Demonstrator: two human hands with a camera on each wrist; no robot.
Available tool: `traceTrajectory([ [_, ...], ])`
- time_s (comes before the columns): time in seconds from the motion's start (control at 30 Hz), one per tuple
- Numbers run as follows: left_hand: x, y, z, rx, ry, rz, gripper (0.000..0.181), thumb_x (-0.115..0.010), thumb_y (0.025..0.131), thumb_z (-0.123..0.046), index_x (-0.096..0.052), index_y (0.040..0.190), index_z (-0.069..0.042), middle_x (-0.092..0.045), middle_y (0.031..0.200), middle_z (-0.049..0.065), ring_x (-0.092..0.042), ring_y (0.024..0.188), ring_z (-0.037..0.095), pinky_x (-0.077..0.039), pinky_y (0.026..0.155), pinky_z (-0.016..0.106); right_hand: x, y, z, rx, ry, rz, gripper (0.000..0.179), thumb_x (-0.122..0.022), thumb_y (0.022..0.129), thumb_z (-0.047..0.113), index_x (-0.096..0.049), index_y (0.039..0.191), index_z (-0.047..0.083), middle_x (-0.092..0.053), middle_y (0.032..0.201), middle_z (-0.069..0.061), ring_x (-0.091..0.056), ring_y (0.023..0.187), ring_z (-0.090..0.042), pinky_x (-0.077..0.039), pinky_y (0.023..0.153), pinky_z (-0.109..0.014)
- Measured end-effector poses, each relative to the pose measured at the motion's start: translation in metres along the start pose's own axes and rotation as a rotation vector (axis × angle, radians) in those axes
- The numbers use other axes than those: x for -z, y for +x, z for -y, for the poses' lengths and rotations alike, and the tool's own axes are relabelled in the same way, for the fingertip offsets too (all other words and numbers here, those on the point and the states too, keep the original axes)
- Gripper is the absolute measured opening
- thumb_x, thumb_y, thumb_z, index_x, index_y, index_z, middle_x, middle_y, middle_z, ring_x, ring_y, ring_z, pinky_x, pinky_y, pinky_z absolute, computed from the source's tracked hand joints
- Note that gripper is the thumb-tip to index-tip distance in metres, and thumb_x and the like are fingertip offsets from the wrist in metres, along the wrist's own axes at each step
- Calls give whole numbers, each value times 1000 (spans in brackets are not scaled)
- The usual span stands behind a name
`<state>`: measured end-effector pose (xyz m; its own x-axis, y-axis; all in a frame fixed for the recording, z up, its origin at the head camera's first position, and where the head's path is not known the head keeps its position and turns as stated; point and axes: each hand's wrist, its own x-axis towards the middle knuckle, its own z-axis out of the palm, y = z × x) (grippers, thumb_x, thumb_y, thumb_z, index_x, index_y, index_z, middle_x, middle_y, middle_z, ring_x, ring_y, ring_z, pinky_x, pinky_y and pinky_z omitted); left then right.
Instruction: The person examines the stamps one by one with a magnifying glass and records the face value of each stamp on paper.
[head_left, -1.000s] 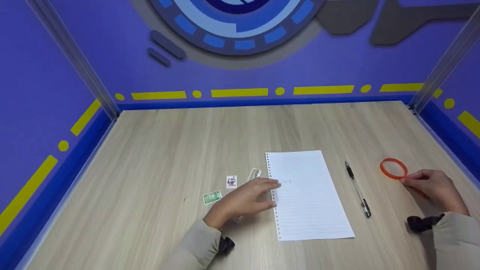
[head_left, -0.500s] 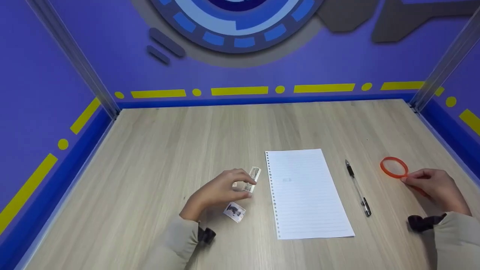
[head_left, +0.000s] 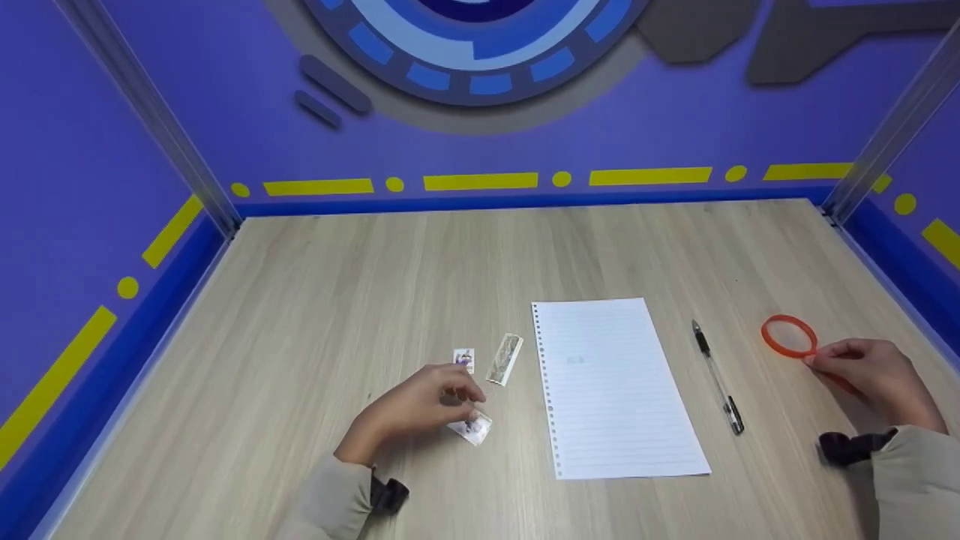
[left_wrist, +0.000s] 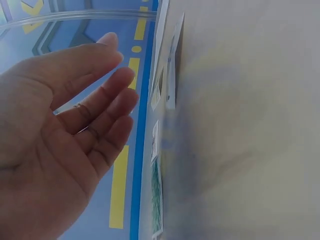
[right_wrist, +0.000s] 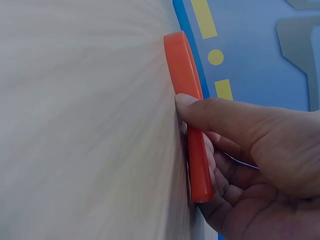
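My left hand (head_left: 412, 409) is just above the table, its fingers loosely bent with nothing between them. Its fingertips are over a dark-printed stamp (head_left: 474, 429), partly covering it; whether they touch it I cannot tell. Beyond the fingers lie a small stamp with a purple picture (head_left: 463, 358) and a longer, narrow stamp (head_left: 505, 360). The hand hides a green stamp (left_wrist: 157, 197) from the head view, but it shows in the left wrist view. Over at the right, my right hand (head_left: 874, 375) pinches a red magnifying glass (right_wrist: 181, 60) by its handle, close to the tabletop.
Between the hands lies a lined, hole-punched sheet of paper (head_left: 619, 397) with faint writing. A black-capped clear pen (head_left: 716, 375) lies to its right. Blue walls (head_left: 480, 157) with yellow marks enclose the wooden table (head_left: 337, 285) at the back and sides.
My left hand has moved left and towards me, off the paper's edge, past the narrow stamp, to the dark-printed stamp. The right hand keeps holding the magnifying glass in place.
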<state>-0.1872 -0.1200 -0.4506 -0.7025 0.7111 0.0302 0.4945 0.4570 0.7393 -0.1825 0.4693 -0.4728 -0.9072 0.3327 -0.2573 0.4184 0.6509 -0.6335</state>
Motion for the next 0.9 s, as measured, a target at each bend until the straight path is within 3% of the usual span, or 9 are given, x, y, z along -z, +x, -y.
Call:
traceTrajectory([
  [0.33, -1, -5, 6, 46, 28, 90, 9, -69, 85, -8, -72, 93, -7, -64, 87, 1, -51, 78, 1, -46, 71, 17, 0, -3, 0, 59, 23, -16, 47, -73, 84, 32, -60, 105, -8, -61, 77, 7, -50, 65, -4, -49, 54, -17],
  [0.6, -1, -6, 10, 62, 23, 109, 8, -69, 83, -3, -71, 91, -6, -61, 83, 3, -50, 75, 1, -44, 67, 15, -1, 0, -2, 26, 23, -21, 48, -73, 84, 31, -59, 108, -8, -62, 79, 4, -51, 69, -9, -48, 54, -16],
  [0.9, -4, -6, 11, 89, 7, 101, 10, -68, 82, 0, -70, 90, -7, -60, 84, 3, -50, 77, 6, -43, 68, 16, -2, 6, -6, 48, -36, -19, 46, -69, 87, 25, -58, 112, -11, -64, 88, -8, -51, 72, -14, -49, 55, -19],
])
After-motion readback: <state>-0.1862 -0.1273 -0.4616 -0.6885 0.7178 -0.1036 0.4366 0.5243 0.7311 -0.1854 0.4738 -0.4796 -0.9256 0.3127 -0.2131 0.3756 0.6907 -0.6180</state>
